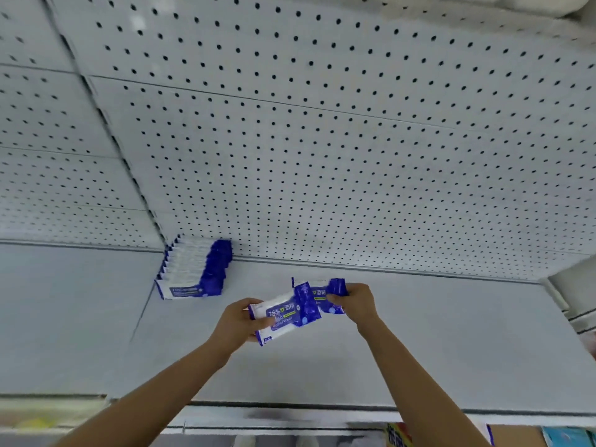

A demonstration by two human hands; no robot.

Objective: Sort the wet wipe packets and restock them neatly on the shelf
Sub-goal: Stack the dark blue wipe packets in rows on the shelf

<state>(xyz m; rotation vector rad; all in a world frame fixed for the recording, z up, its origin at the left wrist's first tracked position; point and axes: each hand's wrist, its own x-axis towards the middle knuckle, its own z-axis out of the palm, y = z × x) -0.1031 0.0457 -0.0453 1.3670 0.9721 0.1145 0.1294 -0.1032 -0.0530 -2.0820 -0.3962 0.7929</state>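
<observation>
Over the white shelf I hold two blue-and-white wet wipe packets. My left hand grips the nearer packet at its left end. My right hand holds the farther packet by its right end, and that packet lies partly behind the first. A neat row of several upright packets stands at the back left of the shelf, against the pegboard wall.
A dark seam splits the shelf left of my hands. The shelf's front edge runs below my forearms. Colourful goods show on a lower level at the bottom right. A white upright bounds the shelf on the right.
</observation>
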